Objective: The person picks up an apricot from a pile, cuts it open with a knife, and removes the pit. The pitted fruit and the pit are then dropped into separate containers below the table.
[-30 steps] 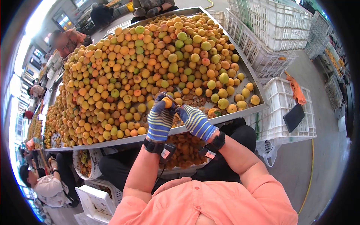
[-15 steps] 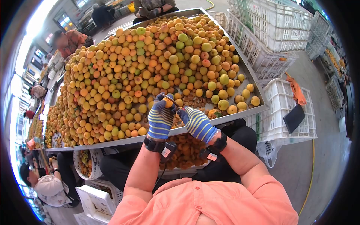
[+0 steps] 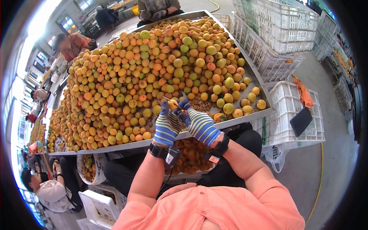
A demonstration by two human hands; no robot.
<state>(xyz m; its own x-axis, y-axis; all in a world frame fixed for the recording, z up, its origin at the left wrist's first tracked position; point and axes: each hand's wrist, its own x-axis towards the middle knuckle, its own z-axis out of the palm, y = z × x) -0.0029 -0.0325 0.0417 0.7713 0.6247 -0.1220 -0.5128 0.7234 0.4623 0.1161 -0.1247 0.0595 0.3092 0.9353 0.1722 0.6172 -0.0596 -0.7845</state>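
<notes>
Both my hands wear blue-and-white striped gloves and meet over the near edge of a metal tray (image 3: pixel 245 119) heaped with yellow-orange fruit (image 3: pixel 115 92). My left hand (image 3: pixel 168 120) is closed around a small orange fruit (image 3: pixel 173 104), with a thin curved tool (image 3: pixel 168 99) across its top. Fingers of my right hand (image 3: pixel 197 122) press together against the fruit's right side; what they hold is too small to make out. Below the tray edge, between my knees, a container holds opened orange fruit pieces (image 3: pixel 191 155).
White plastic crates (image 3: pixel 283 27) are stacked at the right, and a nearer crate (image 3: pixel 276 134) carries an orange cloth (image 3: pixel 303 94) and a dark tablet (image 3: pixel 301 122). A white bucket (image 3: pixel 99 168) and a white box (image 3: pixel 96 207) stand lower left. Co-workers sit left and beyond the tray.
Both hands have turned slightly. The right fingers have risen beside the fruit, and the thin tool now lies lower and flatter over it.
</notes>
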